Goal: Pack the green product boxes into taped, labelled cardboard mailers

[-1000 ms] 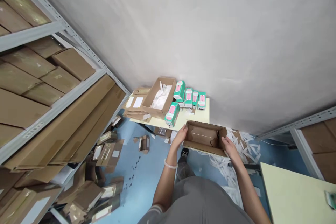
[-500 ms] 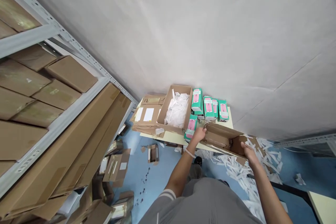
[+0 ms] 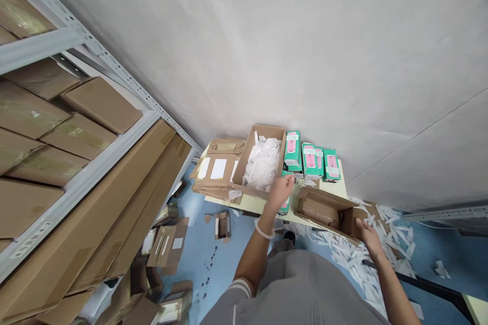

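Observation:
My right hand (image 3: 369,236) grips the right end of an open, long cardboard box (image 3: 318,208) at the table's front edge. The inside of that box looks bare brown. My left hand (image 3: 281,190) is off the box, above a green and pink carton (image 3: 284,206) that it mostly covers. Its fingers are smeared by motion, so whether they touch that carton cannot be made out. Farther back, several green and pink cartons (image 3: 310,159) stand near the wall. Left of them is an open cardboard box (image 3: 237,175) filled with white paper strips (image 3: 263,160).
Flattened cardboard (image 3: 211,158) is stacked at the left end of the pale table (image 3: 341,189). A metal shelf (image 3: 148,124) with brown boxes rises on the left. Paper strips (image 3: 353,259) litter the blue floor on the right; opened boxes (image 3: 173,244) lie on the left.
My left hand has let go of the long cardboard box and moved left and up over the near green carton. My right hand keeps its hold on the box's right end.

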### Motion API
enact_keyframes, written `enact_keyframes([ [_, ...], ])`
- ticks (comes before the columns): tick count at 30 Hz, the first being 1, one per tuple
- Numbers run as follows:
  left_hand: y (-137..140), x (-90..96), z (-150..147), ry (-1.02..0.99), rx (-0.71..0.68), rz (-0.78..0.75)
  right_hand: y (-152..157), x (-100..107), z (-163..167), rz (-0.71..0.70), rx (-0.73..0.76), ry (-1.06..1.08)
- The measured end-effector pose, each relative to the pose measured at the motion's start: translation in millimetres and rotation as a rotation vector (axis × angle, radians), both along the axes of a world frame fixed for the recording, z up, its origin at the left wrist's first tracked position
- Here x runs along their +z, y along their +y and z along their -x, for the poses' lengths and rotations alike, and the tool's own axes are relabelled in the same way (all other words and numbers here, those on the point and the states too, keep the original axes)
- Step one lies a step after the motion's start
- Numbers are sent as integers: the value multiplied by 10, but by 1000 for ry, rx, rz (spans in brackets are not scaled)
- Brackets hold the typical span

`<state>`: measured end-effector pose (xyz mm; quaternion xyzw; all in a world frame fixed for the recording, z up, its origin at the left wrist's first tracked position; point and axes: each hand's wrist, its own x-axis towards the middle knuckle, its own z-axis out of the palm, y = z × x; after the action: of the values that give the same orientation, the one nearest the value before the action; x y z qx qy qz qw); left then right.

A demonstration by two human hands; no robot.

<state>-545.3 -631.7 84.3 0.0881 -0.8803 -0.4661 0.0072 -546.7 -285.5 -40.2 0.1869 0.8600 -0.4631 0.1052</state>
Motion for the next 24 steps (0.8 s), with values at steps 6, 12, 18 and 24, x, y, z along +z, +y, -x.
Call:
enact_keyframes([
  [6, -960, -27, 413, -195, 322, 253, 64, -189, 20, 13, -20, -28],
  [12, -1058, -507, 548, -637, 299, 258, 90, -354, 36, -29, 3, -9],
  [18, -989, -716, 645, -683, 146, 217, 13, -275, 54, -28, 11, -38],
  [24, -1082, -736, 608, -550, 115, 263, -100, -194, 86, -49, -1, -46],
])
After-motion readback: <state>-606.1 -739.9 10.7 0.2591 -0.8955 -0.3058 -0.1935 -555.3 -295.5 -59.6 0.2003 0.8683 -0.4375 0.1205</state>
